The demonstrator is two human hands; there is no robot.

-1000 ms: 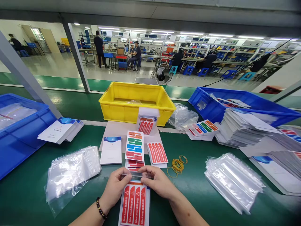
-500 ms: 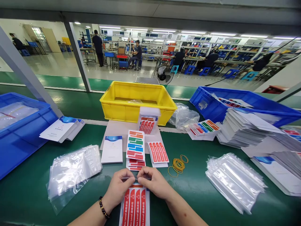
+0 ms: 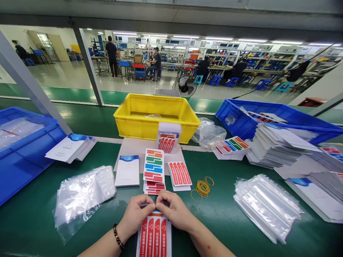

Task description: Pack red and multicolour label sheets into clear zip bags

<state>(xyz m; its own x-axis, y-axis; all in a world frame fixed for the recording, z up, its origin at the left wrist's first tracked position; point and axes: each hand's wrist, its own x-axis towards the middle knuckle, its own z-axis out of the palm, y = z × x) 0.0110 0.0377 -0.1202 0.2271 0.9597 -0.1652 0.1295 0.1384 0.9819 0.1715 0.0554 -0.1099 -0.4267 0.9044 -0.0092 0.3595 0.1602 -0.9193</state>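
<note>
At the near middle of the bench, my left hand [image 3: 139,210] and my right hand [image 3: 173,210] meet, thumbs and fingers pinched on the top edge of a clear plastic bag. Inside the bag lies a red-and-white label sheet [image 3: 154,235], pointing toward me. Just beyond my hands are a stack of multicoloured label sheets [image 3: 154,166], a stack of red label sheets [image 3: 179,174] and a white booklet [image 3: 127,173] with a blue top. The bag's edge is mostly covered by my fingers.
Clear bags [image 3: 84,192] lie to the left, and more bags [image 3: 268,207] to the right. Rubber bands [image 3: 202,189] sit right of the labels. A yellow bin [image 3: 158,126] stands behind, with a blue bin [image 3: 24,153] left and another blue bin [image 3: 278,110] right, near stacked booklets [image 3: 276,146].
My hands stay pinched at the bag's top edge, with the fingertips slightly shifted. The bag and label sheet have moved very little; the view has tilted slightly.
</note>
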